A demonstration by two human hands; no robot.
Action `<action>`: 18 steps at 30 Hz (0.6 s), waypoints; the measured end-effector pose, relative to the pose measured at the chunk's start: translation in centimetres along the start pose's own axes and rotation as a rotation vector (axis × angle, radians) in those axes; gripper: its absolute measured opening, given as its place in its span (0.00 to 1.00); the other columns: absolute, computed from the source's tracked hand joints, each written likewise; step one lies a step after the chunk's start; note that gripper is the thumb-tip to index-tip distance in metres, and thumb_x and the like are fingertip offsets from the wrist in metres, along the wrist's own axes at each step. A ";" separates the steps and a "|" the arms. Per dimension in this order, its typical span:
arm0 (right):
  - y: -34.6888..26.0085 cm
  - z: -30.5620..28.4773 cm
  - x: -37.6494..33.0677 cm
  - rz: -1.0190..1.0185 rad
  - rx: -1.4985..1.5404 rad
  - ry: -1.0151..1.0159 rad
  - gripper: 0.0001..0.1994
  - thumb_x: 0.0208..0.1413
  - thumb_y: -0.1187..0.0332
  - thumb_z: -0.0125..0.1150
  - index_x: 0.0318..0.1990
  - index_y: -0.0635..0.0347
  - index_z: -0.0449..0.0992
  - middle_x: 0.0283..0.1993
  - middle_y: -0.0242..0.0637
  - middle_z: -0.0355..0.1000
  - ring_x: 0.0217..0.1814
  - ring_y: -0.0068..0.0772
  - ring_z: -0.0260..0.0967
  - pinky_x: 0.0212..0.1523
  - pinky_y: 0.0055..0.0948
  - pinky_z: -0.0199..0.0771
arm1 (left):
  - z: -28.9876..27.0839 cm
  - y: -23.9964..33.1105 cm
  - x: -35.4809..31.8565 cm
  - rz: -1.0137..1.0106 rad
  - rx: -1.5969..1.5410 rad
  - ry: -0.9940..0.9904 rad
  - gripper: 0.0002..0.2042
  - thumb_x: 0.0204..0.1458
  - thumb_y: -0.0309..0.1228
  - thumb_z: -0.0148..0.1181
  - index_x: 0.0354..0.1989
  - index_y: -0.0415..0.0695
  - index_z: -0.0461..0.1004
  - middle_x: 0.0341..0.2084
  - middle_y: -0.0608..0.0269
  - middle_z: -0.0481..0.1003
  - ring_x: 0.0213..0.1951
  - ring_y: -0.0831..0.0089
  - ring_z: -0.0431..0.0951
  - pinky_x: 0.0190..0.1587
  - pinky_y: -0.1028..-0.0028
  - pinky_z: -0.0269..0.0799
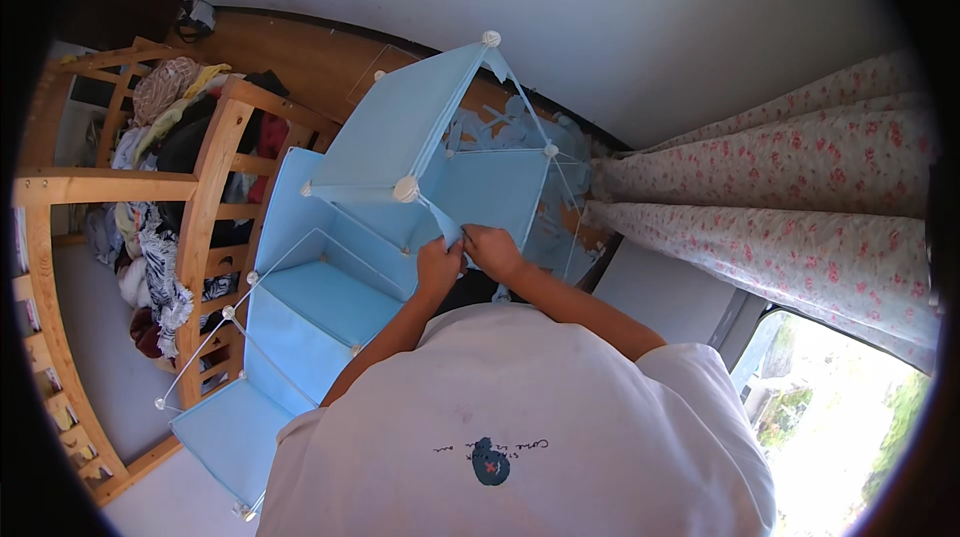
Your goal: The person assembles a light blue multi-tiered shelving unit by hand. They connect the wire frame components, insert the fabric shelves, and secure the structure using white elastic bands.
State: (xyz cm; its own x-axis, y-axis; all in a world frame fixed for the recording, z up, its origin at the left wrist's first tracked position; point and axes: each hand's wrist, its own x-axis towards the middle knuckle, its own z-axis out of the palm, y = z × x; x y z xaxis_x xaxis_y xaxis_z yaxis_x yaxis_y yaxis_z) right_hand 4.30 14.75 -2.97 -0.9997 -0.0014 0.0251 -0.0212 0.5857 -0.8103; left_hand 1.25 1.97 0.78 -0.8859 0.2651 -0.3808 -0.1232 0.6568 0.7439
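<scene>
Indoors, left hand (437,267) and right hand (493,253) fingers (474,233) pinch a blue flap (444,222), shelf (400,117) at eleven o'clock, curtain (770,142) at two.

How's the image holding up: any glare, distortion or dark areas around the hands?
Head view: window washed out at lower right; wooden frame bowed near the left rim; black surround at the corners; left hand, right hand and blue strip clear of glare and dark areas, though fine finger detail is too small to judge.
</scene>
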 end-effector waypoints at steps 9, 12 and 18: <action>0.4 1.0 0.3 -0.095 -0.029 0.132 0.07 0.50 0.68 0.51 0.25 0.61 0.65 0.19 0.45 0.67 0.20 0.49 0.66 0.21 0.40 0.66 | -1.8 0.7 0.3 0.036 0.052 -0.102 0.11 0.50 0.31 0.51 0.20 0.37 0.72 0.10 0.59 0.72 0.16 0.67 0.74 0.24 0.71 0.68; 1.0 0.8 1.2 -0.039 0.038 0.115 0.06 0.49 0.69 0.51 0.24 0.60 0.65 0.18 0.45 0.67 0.22 0.50 0.67 0.22 0.42 0.67 | -2.7 0.0 0.4 0.078 0.028 -0.162 0.11 0.50 0.31 0.52 0.20 0.37 0.71 0.11 0.59 0.72 0.16 0.68 0.73 0.24 0.72 0.68; 1.2 1.1 1.7 0.024 0.164 -0.036 0.06 0.50 0.68 0.48 0.28 0.59 0.68 0.18 0.44 0.69 0.21 0.48 0.68 0.24 0.40 0.68 | -5.3 0.6 1.2 0.079 0.101 -0.324 0.12 0.50 0.31 0.55 0.20 0.35 0.71 0.13 0.58 0.72 0.17 0.71 0.73 0.25 0.72 0.68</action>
State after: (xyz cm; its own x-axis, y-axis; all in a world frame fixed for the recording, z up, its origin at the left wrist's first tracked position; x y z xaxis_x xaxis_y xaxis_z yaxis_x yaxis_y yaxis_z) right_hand 2.56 14.54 -4.59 -0.9997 -0.0195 -0.0144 0.0042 0.4453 -0.8954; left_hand -2.20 -1.03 3.70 -0.7006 0.5180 -0.4908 -0.0005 0.6874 0.7263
